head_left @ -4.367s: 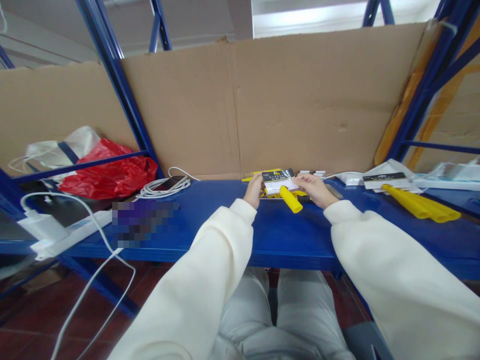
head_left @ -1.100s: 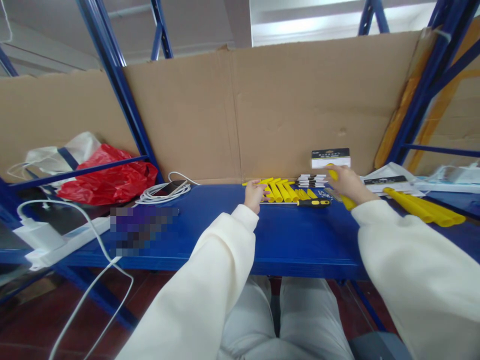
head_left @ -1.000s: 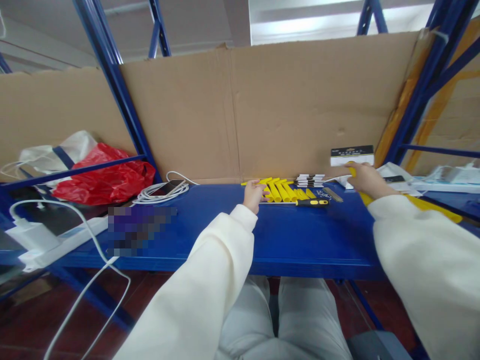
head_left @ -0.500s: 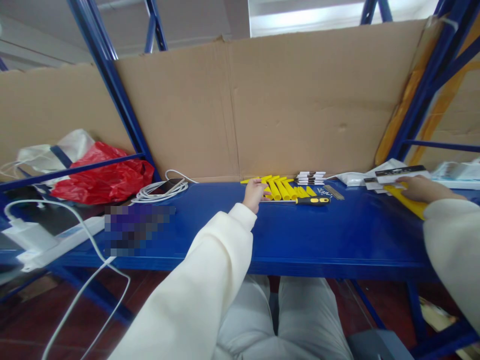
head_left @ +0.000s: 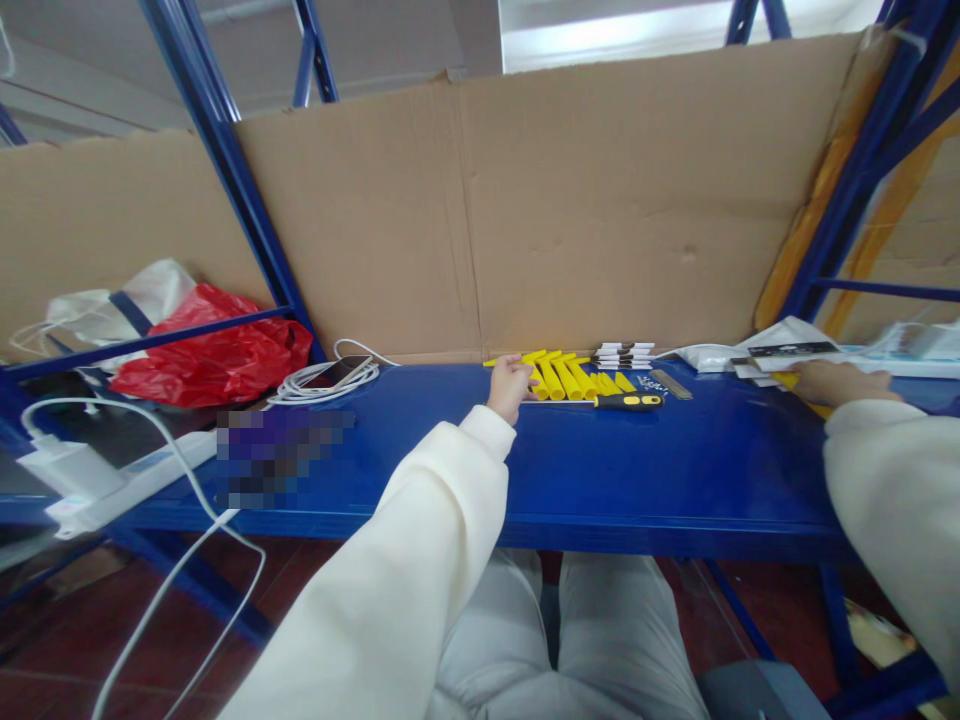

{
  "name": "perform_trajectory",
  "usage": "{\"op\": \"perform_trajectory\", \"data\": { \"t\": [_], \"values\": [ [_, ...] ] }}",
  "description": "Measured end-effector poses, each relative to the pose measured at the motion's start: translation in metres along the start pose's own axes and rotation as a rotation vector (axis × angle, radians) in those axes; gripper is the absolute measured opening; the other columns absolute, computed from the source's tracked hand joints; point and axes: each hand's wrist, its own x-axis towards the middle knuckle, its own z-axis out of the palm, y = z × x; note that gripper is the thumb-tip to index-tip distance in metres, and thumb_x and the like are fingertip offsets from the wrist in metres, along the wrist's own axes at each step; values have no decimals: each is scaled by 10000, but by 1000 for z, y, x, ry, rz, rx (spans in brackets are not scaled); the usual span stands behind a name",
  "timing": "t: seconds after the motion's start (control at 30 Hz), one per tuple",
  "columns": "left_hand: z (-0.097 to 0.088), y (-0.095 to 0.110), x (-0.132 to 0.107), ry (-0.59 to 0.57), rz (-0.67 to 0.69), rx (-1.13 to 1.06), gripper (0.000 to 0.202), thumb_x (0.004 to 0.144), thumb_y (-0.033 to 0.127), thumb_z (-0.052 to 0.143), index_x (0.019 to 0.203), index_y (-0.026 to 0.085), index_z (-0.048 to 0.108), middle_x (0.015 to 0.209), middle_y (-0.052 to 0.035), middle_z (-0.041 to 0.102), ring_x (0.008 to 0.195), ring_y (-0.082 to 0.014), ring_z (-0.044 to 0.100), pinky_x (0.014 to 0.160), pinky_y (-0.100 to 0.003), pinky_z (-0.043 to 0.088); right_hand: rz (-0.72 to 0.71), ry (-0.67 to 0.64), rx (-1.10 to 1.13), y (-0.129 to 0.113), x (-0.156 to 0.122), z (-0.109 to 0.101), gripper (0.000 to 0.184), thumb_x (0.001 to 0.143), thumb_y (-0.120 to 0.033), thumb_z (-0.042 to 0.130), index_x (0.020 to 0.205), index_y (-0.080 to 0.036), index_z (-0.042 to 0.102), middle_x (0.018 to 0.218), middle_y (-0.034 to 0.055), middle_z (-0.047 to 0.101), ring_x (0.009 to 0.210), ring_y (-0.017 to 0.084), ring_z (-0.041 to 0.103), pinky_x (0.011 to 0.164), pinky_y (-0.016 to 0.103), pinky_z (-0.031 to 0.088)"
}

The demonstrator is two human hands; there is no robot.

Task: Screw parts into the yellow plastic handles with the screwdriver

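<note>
Two hands in view, both mine. Left hand (head_left: 512, 385), centre of frame: fingers loosely bent, tips resting on the left end of the row of yellow tubes (head_left: 559, 376); nothing clasped. Right hand (head_left: 834, 382), far right of frame: palm down on a yellow piece (head_left: 785, 379) that lies under a black-and-white carded packet (head_left: 787, 351). Whether those fingers have closed on it I cannot tell, as the back of the hand hides them.

Handling, by judgement: the tubes look like thin, hollow plastic. They should be light and smooth, apt to roll, and apt to crush if pinched hard. Best taken at mid-length with a gentle hold. The packet looks like flat card, light and bendable; take it by an edge.

Surroundings: a screwdriver (head_left: 628, 402) lies just beside the row's near side. A stack of cards (head_left: 622, 351) and a small metal strip (head_left: 671, 384) sit just right of the row. The row lies close to the cardboard wall (head_left: 600, 200), so little room behind. Room for moving lies over the blue shelf (head_left: 600, 470), between the hands and toward its front edge. Coiled white cable (head_left: 330, 376) and red bag (head_left: 217, 350) lie well apart, left of frame.
</note>
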Motion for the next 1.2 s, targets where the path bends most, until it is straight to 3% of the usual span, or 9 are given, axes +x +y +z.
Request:
{"op": "perform_trajectory", "data": {
  "t": [0.1, 0.2, 0.37, 0.53, 0.67, 0.8, 0.87, 0.97, 1.2],
  "values": [
    [-9, -1, 10, 104, 135, 227, 325, 923, 50, 553, 1214, 186, 601, 1178, -102, 737, 1038, -203, 744, 854, -336, 631, 76, -173, -60, -16, -9, -15, 250, 920, -159, 556, 926, -155, 806, 1329, 330, 677, 1254, 401, 643, 934, 609, 415],
    [-18, -2, 14, 154, 300, 527, 385, 893, 37, 580, 1247, 171, 645, 1293, -128, 731, 1256, -230, 684, 1108, -372, 536, 48, -80, -43, -40, -18, -31, 329, 949, -176, 523, 1127, -147, 798, 1368, 318, 657, 1294, 406, 608, 944, 574, 424],
    [-21, -6, 7, -28, 135, 981, 511, 938, 230, 598, 1447, 237, 647, 1528, -156, 630, 1428, -341, 582, 1143, -495, 500, -73, 77, 44, -96, -33, -68, 444, 1010, -187, 414, 1254, -39, 754, 1252, 347, 682, 1169, 368, 655, 865, 455, 456],
    [-19, -9, 8, -192, 78, 1149, 552, 1021, 452, 442, 1547, 361, 581, 1628, -87, 565, 1528, -363, 479, 1196, -594, 418, -95, 226, 310, -159, -51, -92, 400, 1006, -216, 465, 1233, -88, 769, 1243, 266, 733, 1168, 348, 687, 909, 408, 504],
    [-21, -12, 12, -205, 80, 1170, 513, 1002, 472, 473, 1484, 354, 600, 1556, -84, 639, 1497, -360, 511, 1190, -615, 401, -241, 266, 513, -196, -63, -69, 311, 958, -202, 523, 1102, -158, 795, 1085, 188, 786, 1057, 330, 738, 918, 417, 563],
    [-23, -18, 15, -145, 136, 1136, 327, 972, 380, 563, 1279, 313, 653, 1436, -116, 717, 1396, -351, 604, 1135, -611, 440, -626, 138, 596, -209, -73, -28, 277, 894, -161, 574, 1012, -188, 822, 1081, 143, 812, 1045, 308, 762, 979, 417, 592],
    [-25, -21, 17, -113, 142, 1106, 277, 938, 276, 606, 1212, 284, 652, 1398, -151, 726, 1345, -347, 643, 1108, -584, 464, -723, 46, 626, -208, -76, -14, 282, 871, -145, 585, 991, -201, 834, 1062, 114, 822, 1023, 289, 774, 982, 398, 605],
    [-27, -24, 22, -38, 142, 1048, 326, 868, 138, 639, 1175, 248, 643, 1356, -211, 721, 1320, -366, 662, 1071, -560, 489, -736, -31, 669, -203, -77, -6, 290, 860, -141, 596, 992, -214, 844, 1029, 86, 830, 1003, 276, 785, 978, 390, 617],
    [-26, -16, 22, 114, 44, 828, 334, 898, 113, 628, 1214, 204, 570, 1369, -263, 694, 1328, -374, 662, 1076, -504, 484, -676, -92, 772, -200, -81, -12, 279, 890, -150, 607, 1033, -197, 843, 1061, 91, 828, 998, 276, 791, 976, 408, 620]
  ]
}}
